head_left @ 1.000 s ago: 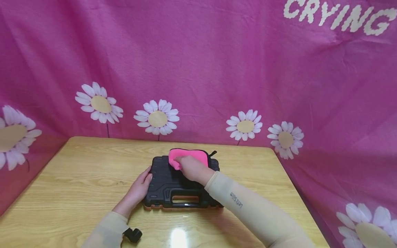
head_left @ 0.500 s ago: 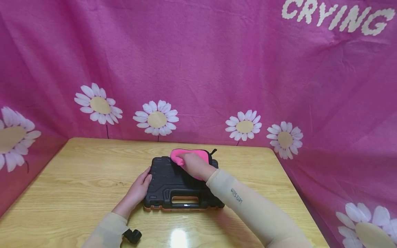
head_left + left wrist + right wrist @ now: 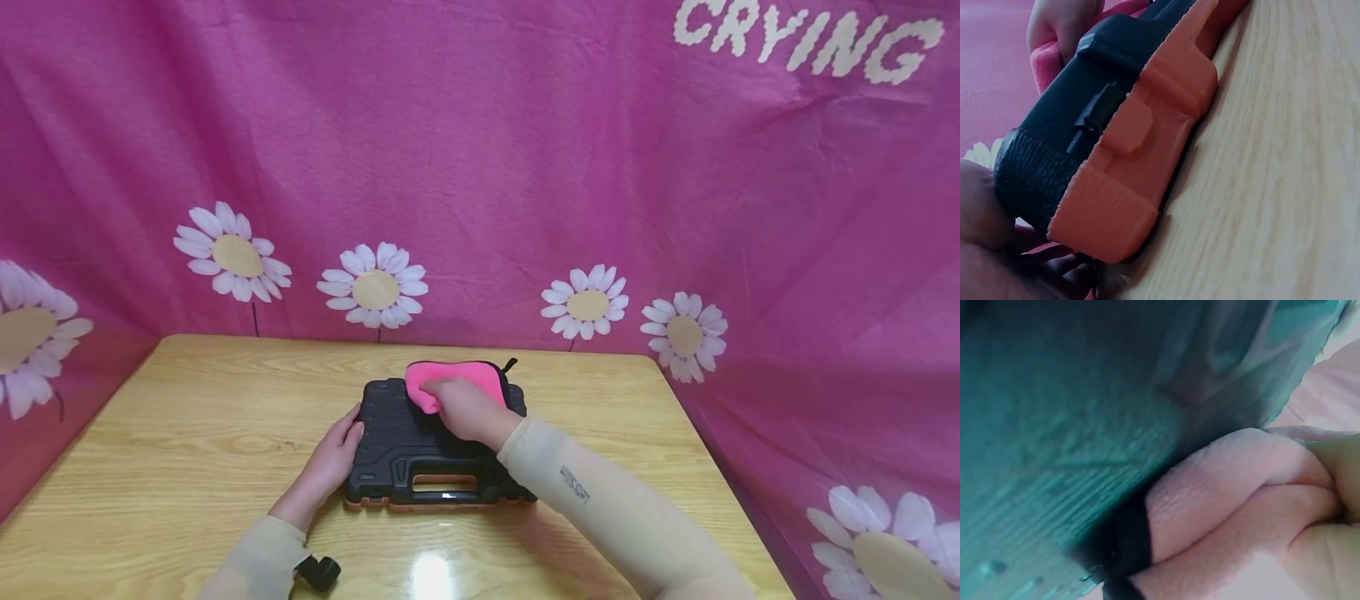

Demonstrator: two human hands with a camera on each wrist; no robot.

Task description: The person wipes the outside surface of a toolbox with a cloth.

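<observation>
A black plastic carrying case (image 3: 384, 437) with an orange lower half (image 3: 1132, 140) lies flat on the table, its handle towards me. My left hand (image 3: 327, 467) holds the case's left side, thumb at the upper edge and fingers around the far corner, partly hidden in the left wrist view. In my right hand (image 3: 471, 410) is a bunched pink cloth (image 3: 480, 377) with black edging and a small black loop. The cloth lies against the lid's far right part. Seen from the right wrist, its folded pink layers (image 3: 1210, 500) touch the dark textured lid (image 3: 1054, 425).
The case stands near the middle of a light wooden table (image 3: 225, 417). A magenta backdrop (image 3: 480, 167) printed with white daisies rises behind and at both sides. A small black device (image 3: 318, 573) is strapped at the left wrist.
The right hand shifts slightly right with the cloth, then back left over the lid. The left hand and the case stay in place, while the head view drifts a little.
</observation>
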